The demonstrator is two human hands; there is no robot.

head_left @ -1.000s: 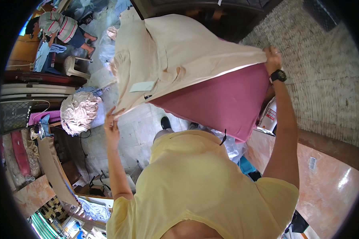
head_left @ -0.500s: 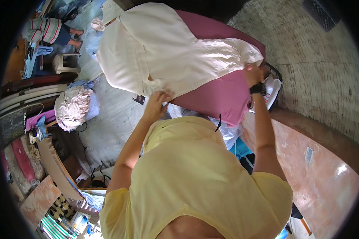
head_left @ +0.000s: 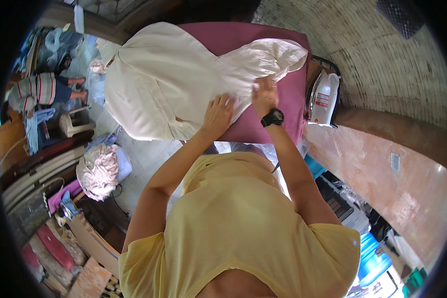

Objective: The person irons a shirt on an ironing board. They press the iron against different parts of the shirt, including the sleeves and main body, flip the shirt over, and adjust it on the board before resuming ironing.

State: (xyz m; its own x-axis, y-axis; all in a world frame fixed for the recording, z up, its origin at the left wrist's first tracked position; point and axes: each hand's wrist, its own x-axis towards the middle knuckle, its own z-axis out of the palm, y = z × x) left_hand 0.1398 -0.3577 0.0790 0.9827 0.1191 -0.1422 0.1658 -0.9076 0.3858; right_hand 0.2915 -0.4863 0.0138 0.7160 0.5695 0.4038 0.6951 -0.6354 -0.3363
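A cream-white shirt (head_left: 154,94) lies spread over an ironing board with a maroon cover (head_left: 283,111). One sleeve (head_left: 263,57) stretches to the right, creased toward its cuff. My left hand (head_left: 219,115) rests flat on the cloth where the sleeve meets the body, fingers apart. On the sleeve's near edge lies my right hand (head_left: 265,97), fingers stretched out and a little blurred, a black watch (head_left: 272,117) on its wrist. A white clothes iron (head_left: 324,99) stands on a rest at the board's right end, beyond my right hand.
A heap of pale crumpled clothes (head_left: 100,171) stands at the left. Another person (head_left: 42,92) in a striped top is at the far left, near a plastic stool (head_left: 74,123). A marbled ledge (head_left: 382,164) runs along the right. A blue water container (head_left: 372,258) sits at the lower right.
My right hand has moved left, from the cuff end to the middle of the sleeve. My left hand has moved right along the shirt, so the hands are closer. The iron shows more fully.
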